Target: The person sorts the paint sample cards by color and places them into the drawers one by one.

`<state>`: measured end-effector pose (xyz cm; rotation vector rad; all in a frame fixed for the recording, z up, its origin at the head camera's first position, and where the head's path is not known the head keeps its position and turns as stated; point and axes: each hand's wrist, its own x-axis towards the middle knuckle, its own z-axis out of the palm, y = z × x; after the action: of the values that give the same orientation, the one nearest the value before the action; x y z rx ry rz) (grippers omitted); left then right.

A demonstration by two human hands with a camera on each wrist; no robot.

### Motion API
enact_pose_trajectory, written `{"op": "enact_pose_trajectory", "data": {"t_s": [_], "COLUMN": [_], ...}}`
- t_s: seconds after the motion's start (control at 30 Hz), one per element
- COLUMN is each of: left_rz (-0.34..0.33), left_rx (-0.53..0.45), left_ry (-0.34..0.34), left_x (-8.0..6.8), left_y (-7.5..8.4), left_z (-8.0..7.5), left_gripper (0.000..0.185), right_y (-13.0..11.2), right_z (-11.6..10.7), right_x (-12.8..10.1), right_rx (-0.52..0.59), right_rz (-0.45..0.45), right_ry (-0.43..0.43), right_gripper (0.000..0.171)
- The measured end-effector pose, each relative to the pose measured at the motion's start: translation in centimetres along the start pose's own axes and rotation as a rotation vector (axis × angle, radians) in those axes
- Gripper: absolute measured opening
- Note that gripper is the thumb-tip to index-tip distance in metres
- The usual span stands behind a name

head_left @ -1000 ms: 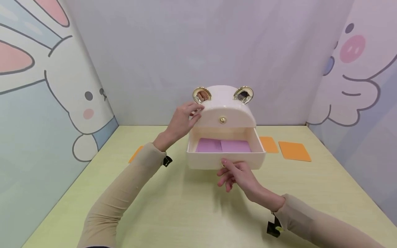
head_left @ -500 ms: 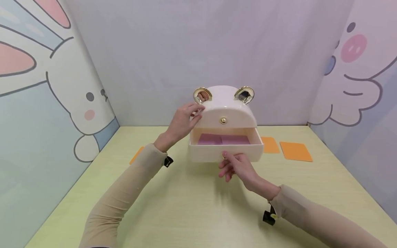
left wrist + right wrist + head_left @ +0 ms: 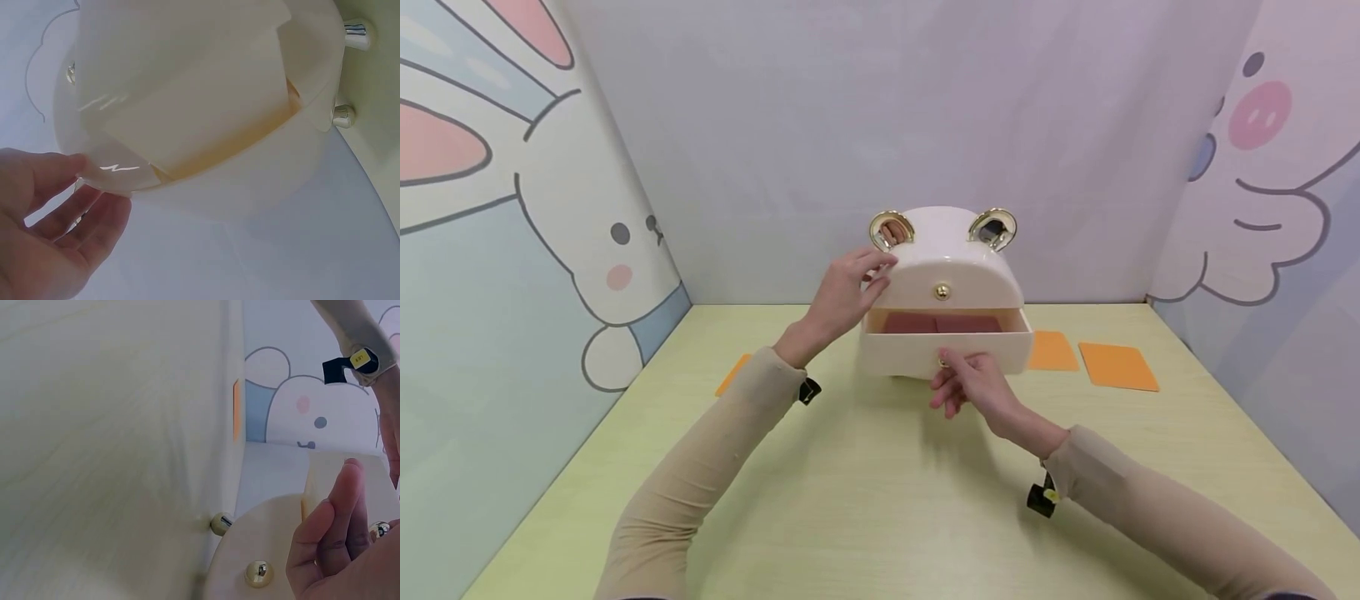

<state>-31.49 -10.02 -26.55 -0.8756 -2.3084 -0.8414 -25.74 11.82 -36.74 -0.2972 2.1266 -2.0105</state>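
Note:
A white drawer box point(image 3: 951, 267) with gold-rimmed ears stands on the table, its lower drawer point(image 3: 898, 354) pulled partly out. Two flat cards point(image 3: 910, 323), purple in the earlier frames and dark in shadow now, lie side by side inside. My left hand point(image 3: 841, 296) grips the box's upper left edge, thumb on the front and fingers behind the rim. At the drawer's front, my right hand point(image 3: 981, 390) pinches the gold drawer knob point(image 3: 379, 530), which the thumb mostly covers in the head view. Above it, a second gold knob point(image 3: 942, 292) marks the rounded upper front.
Two orange cards lie right of the box, the nearer-in card point(image 3: 1052, 351) and the outer card point(image 3: 1118, 367). Another orange card point(image 3: 732, 375) shows partly behind the left sleeve. Printed panels point(image 3: 625, 183) border the table. Small metallic feet point(image 3: 358, 34) support the box.
My right hand has moved away from me with the drawer, which has slid farther into the box. Less of the cards shows. My left hand keeps its grip on the box.

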Motion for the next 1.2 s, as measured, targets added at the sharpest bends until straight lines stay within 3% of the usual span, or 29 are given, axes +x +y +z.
{"op": "enact_pose_trajectory", "data": {"t_s": [0.73,1.07,1.2], "left_rz": [0.005,0.009,0.005], "left_rx": [-0.01,-0.006,0.004], "left_ry": [0.002,0.011,0.009], "left_x": [0.0,0.0,0.0], "left_y": [-0.1,0.0,0.0], "left_z": [0.1,0.0,0.0], "left_gripper": [0.022,0.022,0.023], "right_y": [-0.1,0.0,1.0], "right_z": [-0.9,-1.2,-1.3], "right_x": [4.2,4.4,3.9], "right_rx": [-0.026,-0.035,-0.101], "right_rz": [-0.011,0.012,0.065], "right_ry": [0.039,0.019,-0.016], "right_gripper": [0.051,0.058,0.064]}}
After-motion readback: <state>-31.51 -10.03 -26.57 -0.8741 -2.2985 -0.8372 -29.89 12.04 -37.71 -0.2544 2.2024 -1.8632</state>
